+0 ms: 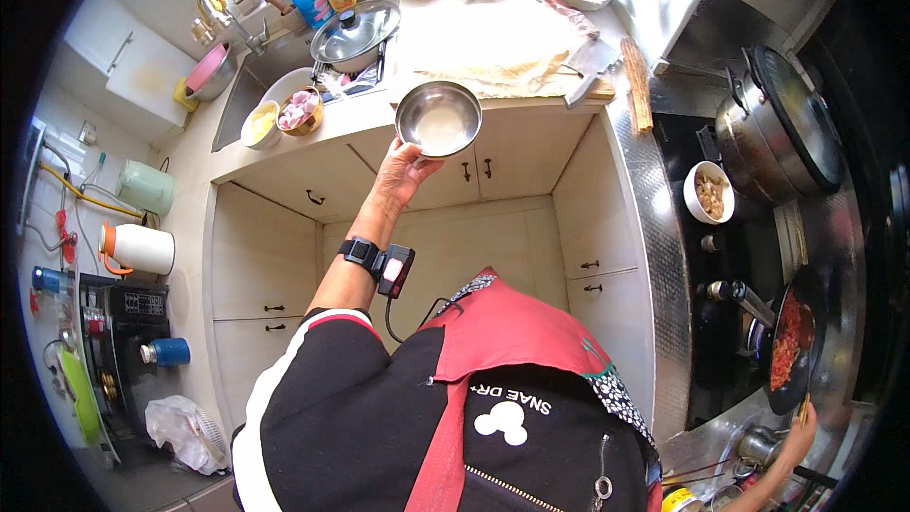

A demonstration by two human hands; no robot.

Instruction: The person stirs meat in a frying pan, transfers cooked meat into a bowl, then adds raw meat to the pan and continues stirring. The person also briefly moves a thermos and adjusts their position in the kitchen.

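A round stainless steel bowl (439,119) is in my left hand (404,174), my thumb at its near rim. It hangs in front of the counter edge; a pale patch shows inside, and I cannot tell if it is liquid or reflection. At the far lower right, my right hand (802,427) grips a thin utensil with a yellowish handle (804,410), beside the wok's rim. The black wok (807,341) sits on the stove with chopped red food (788,345) in it. The utensil's far end is hard to make out.
A cleaver (591,71) lies at the right end of the cloth-covered board (490,78). A large lidded pot (764,135) and a white bowl of food (709,192) stand on the stove (682,249). By the sink are bowls of sliced pink food (300,110) and yellow pieces (261,125).
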